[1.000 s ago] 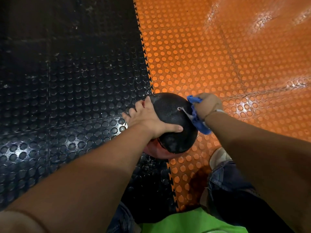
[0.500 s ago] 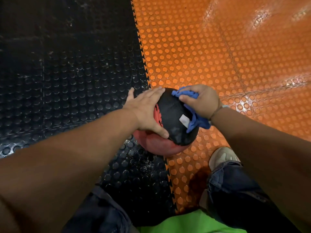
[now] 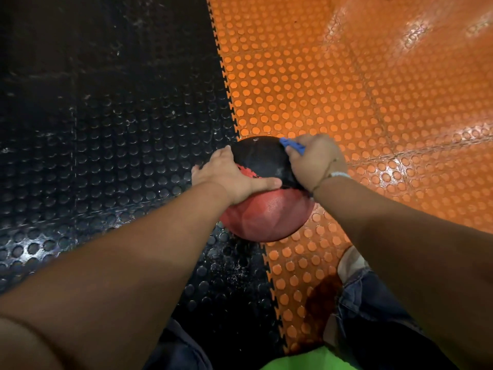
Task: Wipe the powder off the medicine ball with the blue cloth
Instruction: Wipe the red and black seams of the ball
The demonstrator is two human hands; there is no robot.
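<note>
Ball position: the medicine ball (image 3: pixel 266 214) sits on the floor directly over the toothed seam where the black mat (image 3: pixel 106 156) meets the orange mat (image 3: pixel 346 89), just ahead of the person's shoe (image 3: pixel 350 261). Its black panel faces up and away; its red panel faces the camera.

Left hand (image 3: pixel 229 177): laid flat on the ball's left shoulder, fingers extended down the far side and thumb stretched across the join between the black and red panels. It steadies the ball by pressure and does not clench anything.

Right hand (image 3: pixel 312 161): fingers curled tight around the blue cloth (image 3: pixel 293 146), which is bunched inside the fist with only a short end showing at the top. The fist bears against the upper right of the black panel. A pale wristband (image 3: pixel 339 174) sits at the wrist.

Task status – wiping appears to be in progress, not finished. A faint whitish haze shows on the black panel just left of the right hand, so residue probably remains there. The red panel looks mostly clean, though its matte sheen makes this uncertain. The underside and far side of the ball are hidden, so their condition cannot be judged. White specks also lie on the black mat near the ball.

Remaining work, as judged: pass the cloth over the hazy area, then check the hidden faces.
</note>
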